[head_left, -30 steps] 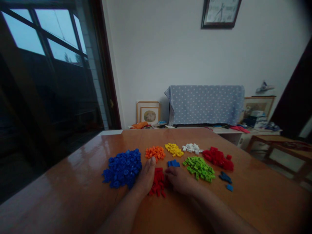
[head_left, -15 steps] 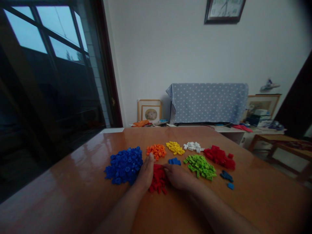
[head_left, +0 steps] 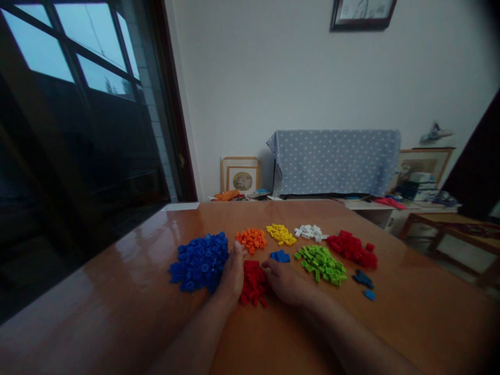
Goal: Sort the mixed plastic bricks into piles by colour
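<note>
A small heap of red toy bricks (head_left: 253, 284) lies on the table between my two hands. My left hand (head_left: 233, 273) stands on edge along the heap's left side, fingers stretched forward and holding nothing. On the other side, my right hand (head_left: 283, 281) rests against the red bricks with its fingers bent inward; its fingertips are partly hidden, so I cannot tell whether it holds one. A big pile of round blue pieces (head_left: 201, 263) sits just left of my left hand. Several blue bricks (head_left: 280, 255) lie just beyond my right hand.
Beyond the hands are piles of orange bricks (head_left: 251, 239), yellow bricks (head_left: 280, 234) and white bricks (head_left: 310, 232). To the right lie green bricks (head_left: 321, 264), larger red pieces (head_left: 351, 249) and dark blue pieces (head_left: 363, 279). All rest on a glossy brown table (head_left: 128, 312).
My left hand has shifted slightly left, away from the red heap, leaving a little more of it in sight. My right hand stays at the heap's side. The camera view has tilted slightly.
</note>
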Motion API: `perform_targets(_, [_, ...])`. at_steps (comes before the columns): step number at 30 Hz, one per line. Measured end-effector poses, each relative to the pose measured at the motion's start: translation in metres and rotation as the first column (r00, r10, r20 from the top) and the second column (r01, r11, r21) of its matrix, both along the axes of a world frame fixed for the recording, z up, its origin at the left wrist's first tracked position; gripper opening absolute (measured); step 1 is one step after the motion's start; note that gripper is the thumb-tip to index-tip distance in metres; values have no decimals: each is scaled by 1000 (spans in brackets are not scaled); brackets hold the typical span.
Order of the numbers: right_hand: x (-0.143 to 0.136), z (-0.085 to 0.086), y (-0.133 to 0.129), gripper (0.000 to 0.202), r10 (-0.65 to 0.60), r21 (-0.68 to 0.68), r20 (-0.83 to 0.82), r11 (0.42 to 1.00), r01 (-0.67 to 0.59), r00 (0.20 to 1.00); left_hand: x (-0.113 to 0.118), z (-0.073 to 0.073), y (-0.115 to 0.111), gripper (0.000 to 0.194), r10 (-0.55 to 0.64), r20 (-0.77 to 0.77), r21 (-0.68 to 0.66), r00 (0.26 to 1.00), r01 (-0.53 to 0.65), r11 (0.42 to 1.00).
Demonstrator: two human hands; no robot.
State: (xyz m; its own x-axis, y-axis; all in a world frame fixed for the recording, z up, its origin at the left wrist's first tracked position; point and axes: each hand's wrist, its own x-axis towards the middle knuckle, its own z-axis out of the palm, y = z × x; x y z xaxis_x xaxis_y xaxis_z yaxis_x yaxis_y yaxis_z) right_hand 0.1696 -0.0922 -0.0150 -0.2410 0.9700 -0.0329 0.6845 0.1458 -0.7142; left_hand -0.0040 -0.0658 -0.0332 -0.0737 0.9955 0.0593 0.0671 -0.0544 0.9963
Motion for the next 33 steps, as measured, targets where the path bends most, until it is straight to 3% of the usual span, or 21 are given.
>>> perform_targets(6, [1,1,0,24,-75,-55,-4,996,75,997,-1,2,0,86,46,19,24,999,-46,999])
perform_targets(9, [0,3,-4,17,-134,-145,-15,981,131,991,0,2,0,87,68,50,21,996,-69,997])
perform_targets(13, [-6,3,-9,14,-129,-303,-137,949,82,982,1,1,-1,85,43,63,0,997,-43,999])
perform_targets(19, [-4,3,-12,11,-171,-343,-215,935,90,961,-1,1,-2,84,59,9,18,998,-60,998])
perform_targets(23, [-6,6,-17,7,-145,-417,-276,909,18,950,-1,0,-4,81,52,-42,41,998,-50,998])
perform_targets(28, [-7,10,-19,8,-117,-442,-293,897,-26,949,1,0,-9,71,18,-142,144,990,3,990])
perform_targets(33, [2,7,-15,13,10,-379,-270,918,-115,963,1,10,-18,56,112,-293,341,949,-6,940])
